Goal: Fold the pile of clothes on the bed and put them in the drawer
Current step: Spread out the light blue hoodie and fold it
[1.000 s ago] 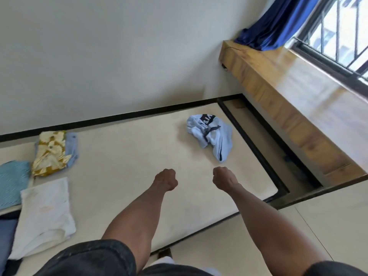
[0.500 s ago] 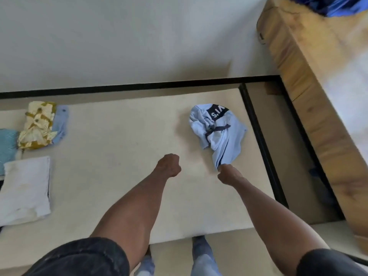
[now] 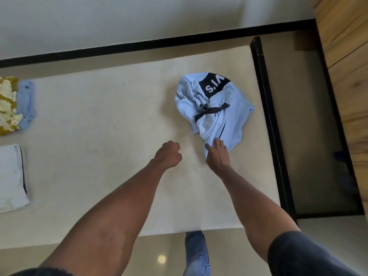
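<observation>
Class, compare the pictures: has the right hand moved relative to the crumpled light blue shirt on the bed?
Yes. The right hand has reached forward to the crumpled light blue shirt; its fingers now lie on the shirt's near edge, where earlier a gap of mattress showed.

A crumpled shirt [image 3: 215,108] lies on the bed [image 3: 99,120] toward its right edge. The right hand [image 3: 217,154] rests on the shirt's near corner; the left hand [image 3: 169,154] hovers just left of it. Folded clothes [image 3: 12,176] lie at the bed's far left. A wooden cabinet [image 3: 346,56] stands to the right.

Right hand [image 3: 217,156] on crumpled blue shirt [image 3: 215,108], perhaps pinching.
</observation>
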Available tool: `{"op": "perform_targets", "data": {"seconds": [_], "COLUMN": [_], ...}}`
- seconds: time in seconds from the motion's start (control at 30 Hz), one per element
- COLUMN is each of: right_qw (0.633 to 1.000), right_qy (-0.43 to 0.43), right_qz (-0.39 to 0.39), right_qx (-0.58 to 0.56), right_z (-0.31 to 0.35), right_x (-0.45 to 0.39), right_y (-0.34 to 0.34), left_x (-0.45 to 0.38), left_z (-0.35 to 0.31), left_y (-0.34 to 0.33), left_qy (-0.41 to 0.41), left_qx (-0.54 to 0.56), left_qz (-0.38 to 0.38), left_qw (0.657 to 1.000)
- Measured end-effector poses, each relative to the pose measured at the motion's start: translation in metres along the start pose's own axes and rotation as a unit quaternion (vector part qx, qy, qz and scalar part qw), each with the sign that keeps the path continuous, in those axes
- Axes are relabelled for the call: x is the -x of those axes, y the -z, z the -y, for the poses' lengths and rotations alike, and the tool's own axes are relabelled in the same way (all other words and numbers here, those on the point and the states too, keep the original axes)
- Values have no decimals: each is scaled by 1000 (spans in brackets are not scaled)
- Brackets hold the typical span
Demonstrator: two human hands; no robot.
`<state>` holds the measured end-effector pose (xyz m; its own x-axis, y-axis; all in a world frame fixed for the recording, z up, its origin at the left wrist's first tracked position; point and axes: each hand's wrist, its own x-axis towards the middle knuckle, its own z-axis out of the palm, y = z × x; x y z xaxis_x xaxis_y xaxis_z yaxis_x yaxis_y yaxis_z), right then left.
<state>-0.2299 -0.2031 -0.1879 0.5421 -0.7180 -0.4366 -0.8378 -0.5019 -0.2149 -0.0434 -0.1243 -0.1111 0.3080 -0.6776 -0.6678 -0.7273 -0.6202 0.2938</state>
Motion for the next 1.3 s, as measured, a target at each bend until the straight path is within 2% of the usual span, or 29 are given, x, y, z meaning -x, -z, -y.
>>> {"op": "perform_targets", "data": {"seconds": [0.07,0.1,0.2,0.27,0.33,0.47,0.5,0.53,0.6,0.63,0.67,0.7,0.77,0.87,0.97,1.07,1.13,1.17,1.2,1.23,1.3], "right_qw": [994,991,990,992,999,978,961,957,938,921,891,854,811,802,766,730,682,642,637,663,778], "right_qy": [76,100,50,19,12,-101,-118,-106,-79,-59,-58,-28,0,51,80,102,128,132,128,113,70], "right_qz": [-41,-27,32,22,-22,-67,-55,-48,26,27,38,15,22,4,-3,-33,-99,-131,-176,-235,-309], "right_qx": [67,85,126,122,40,-168,-242,-266,-337,-384,-448,-519,-585,-595,-638,-675,-713,-744,-740,-702,-543], "right_z": [11,15,14,11,13,30,35,41,59,76,92,111,141,199,252,306,337,345,352,352,344], "right_x": [-21,-31,-58,-63,-62,-48,-38,-31,-16,4,19,46,88,174,235,284,310,315,324,326,335], "right_y": [-1,1,-2,4,20,62,79,104,151,187,219,257,313,381,411,420,422,419,415,408,372], "left_x": [-5,-5,0,7,15,38,46,57,75,91,103,123,156,216,261,305,315,325,350,371,402], "left_z": [8,13,26,35,45,52,48,41,26,20,15,10,1,5,13,28,43,49,56,58,60], "left_y": [-6,-9,-19,-24,-20,-7,-4,5,20,32,41,56,78,114,141,169,190,201,213,224,246], "left_qy": [12,15,22,32,41,45,40,30,13,1,-8,-26,-58,-119,-150,-199,-214,-217,-222,-218,-225], "left_qx": [-14,-17,-19,-13,-4,13,20,35,89,128,163,191,239,332,338,348,384,410,443,471,533], "left_qz": [3,3,-3,-9,-21,-21,-16,-16,-21,-27,-30,-35,-58,-105,-96,-150,-174,-179,-182,-187,-176], "left_qw": [1000,1000,1000,999,999,999,999,999,996,991,986,981,968,930,924,904,881,868,849,834,796]}}
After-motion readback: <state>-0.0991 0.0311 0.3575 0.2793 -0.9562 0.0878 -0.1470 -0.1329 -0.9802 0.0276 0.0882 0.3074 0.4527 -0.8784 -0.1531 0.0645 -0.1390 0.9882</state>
